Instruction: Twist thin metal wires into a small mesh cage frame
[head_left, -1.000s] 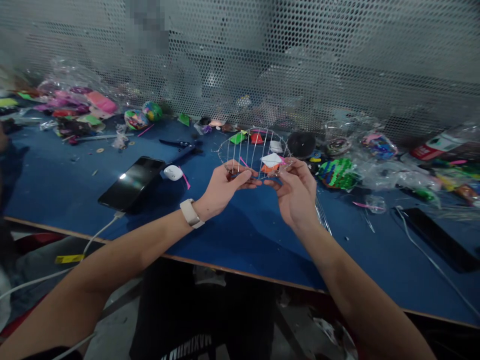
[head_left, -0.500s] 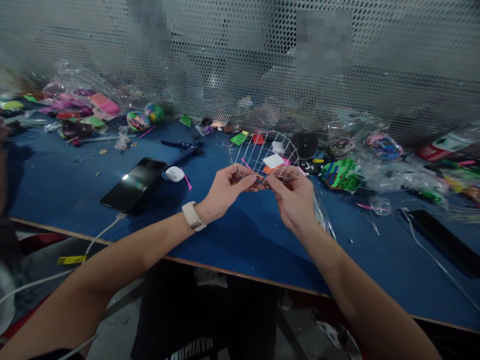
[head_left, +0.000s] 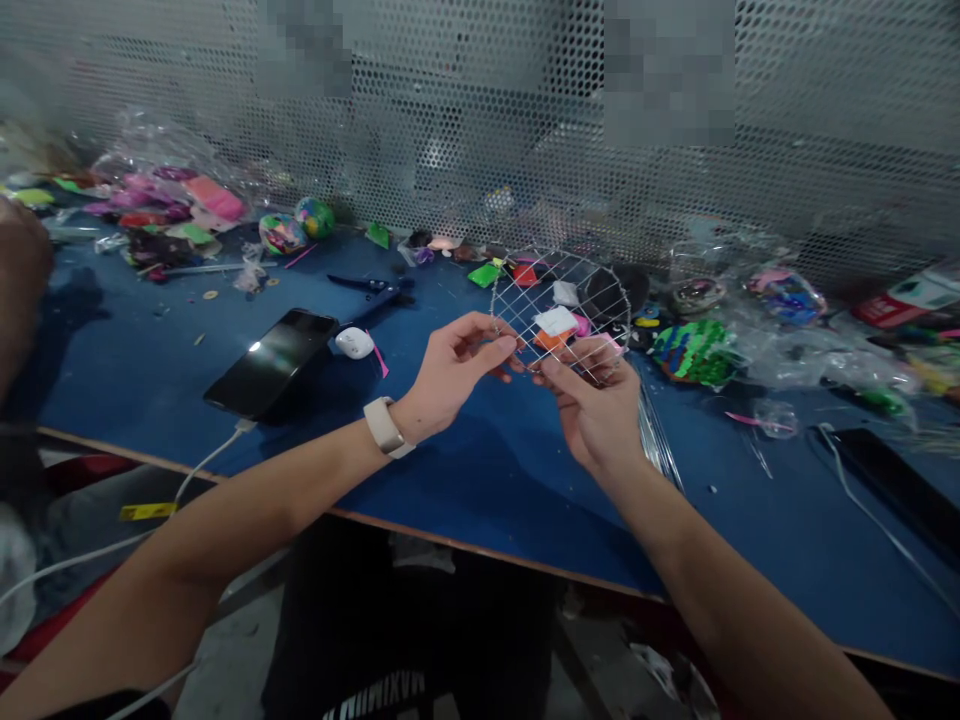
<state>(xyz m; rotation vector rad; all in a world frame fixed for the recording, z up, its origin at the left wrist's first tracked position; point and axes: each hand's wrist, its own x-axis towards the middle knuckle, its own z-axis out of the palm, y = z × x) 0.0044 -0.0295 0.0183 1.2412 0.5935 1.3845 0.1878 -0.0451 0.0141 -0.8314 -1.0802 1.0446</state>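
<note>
A round grid of thin silvery wire [head_left: 534,290] is held up over the table, tilted, its crossed wires spanning a ring-shaped rim. My right hand [head_left: 600,410] pinches its lower edge between thumb and fingers. At the lower left of the rim, my left hand [head_left: 455,370] has thumb and fingertips pressed together on the wire edge; the exact grip is partly hidden. Through the mesh show a white packet [head_left: 556,321] and an orange packet [head_left: 551,340]. Beside my right hand lies a bundle of straight wires [head_left: 658,440].
On the blue table [head_left: 465,480] lie a phone [head_left: 271,362], a white earbud case [head_left: 354,343], dark-handled pliers [head_left: 375,295] and a green sequined piece [head_left: 694,352]. A black power bank [head_left: 889,485] is at the right. Behind stands a perforated metal panel [head_left: 465,120]. Another person's hand [head_left: 22,270] is at far left.
The wire grid has turned in my hands, so its wires now cross diagonally, and it sits slightly farther right. My fingertips have moved a little apart. Another person's hand has come in at left.
</note>
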